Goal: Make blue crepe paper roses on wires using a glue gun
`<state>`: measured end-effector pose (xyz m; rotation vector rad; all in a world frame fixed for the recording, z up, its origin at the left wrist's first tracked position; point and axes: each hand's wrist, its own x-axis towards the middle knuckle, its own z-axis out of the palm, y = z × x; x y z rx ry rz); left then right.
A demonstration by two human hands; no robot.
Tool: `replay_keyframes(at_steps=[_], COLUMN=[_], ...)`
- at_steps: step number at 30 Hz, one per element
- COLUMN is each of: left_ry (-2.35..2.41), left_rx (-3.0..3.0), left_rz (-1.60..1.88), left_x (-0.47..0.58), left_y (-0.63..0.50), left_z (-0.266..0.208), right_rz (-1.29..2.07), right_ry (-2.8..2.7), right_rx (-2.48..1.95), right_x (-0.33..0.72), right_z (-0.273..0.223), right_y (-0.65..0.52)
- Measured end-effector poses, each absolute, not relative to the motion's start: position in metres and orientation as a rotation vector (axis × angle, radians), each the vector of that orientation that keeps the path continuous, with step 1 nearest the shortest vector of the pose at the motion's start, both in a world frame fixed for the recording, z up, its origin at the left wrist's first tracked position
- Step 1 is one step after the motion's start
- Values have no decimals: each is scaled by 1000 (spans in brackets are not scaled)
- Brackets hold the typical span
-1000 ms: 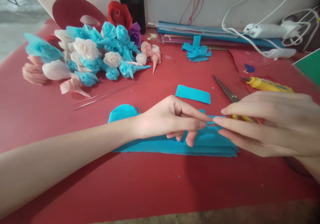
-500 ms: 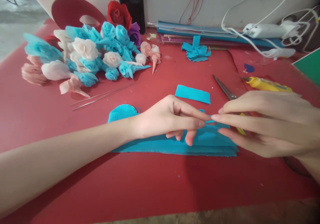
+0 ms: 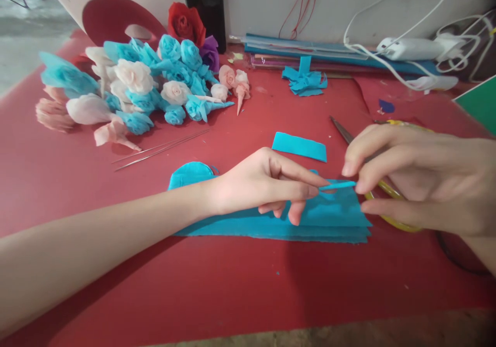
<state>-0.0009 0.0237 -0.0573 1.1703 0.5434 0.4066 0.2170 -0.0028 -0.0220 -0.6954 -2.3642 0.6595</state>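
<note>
My left hand [image 3: 271, 184] pinches a thin blue strip of crepe paper [image 3: 338, 186], narrow as if rolled or folded, which sticks out to the right past the fingertips. My right hand [image 3: 414, 176] is at the strip's free end, with one fingertip close to it or touching; its fingers are apart and curved. Beneath both the strip and my left hand lies a stack of blue crepe paper sheets [image 3: 271, 227]. A small blue paper rectangle [image 3: 299, 146] rests just beyond. Scissors with yellow handles [image 3: 403, 227] lie partly hidden under my right hand.
Several paper flowers [image 3: 134, 76] are heaped at the back left, with thin metal wires [image 3: 163, 148] in front. Cut blue paper strips [image 3: 305, 81] lie at the back, near flat packets [image 3: 302, 47]. A white power strip [image 3: 411, 47] with cables sits at the back right.
My right hand has moved right and its fingers have curled, uncovering more of the thin blue strip and the scissors' handles. My left hand keeps its pinch in the same place.
</note>
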Motion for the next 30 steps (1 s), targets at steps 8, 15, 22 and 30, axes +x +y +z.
replay_keyframes(at_steps=[8,15,22,30], left_ry=[536,546,532,542], left_rx=[1134,1148,1137,1139], left_rz=[414,405,399,404], left_x=[0,0,-1,-2], left_y=[22,23,23,23], left_z=[-56,-57,-59,-59], right_rz=[753,645,838,752], right_ry=[-1986,-1915,-1970,-1800], right_rx=[-954,-1168,-1323,-1430], right_x=[217,214,214,222], right_z=[-22,-22,-27,-29], right_y=[-1,-4,-1,6])
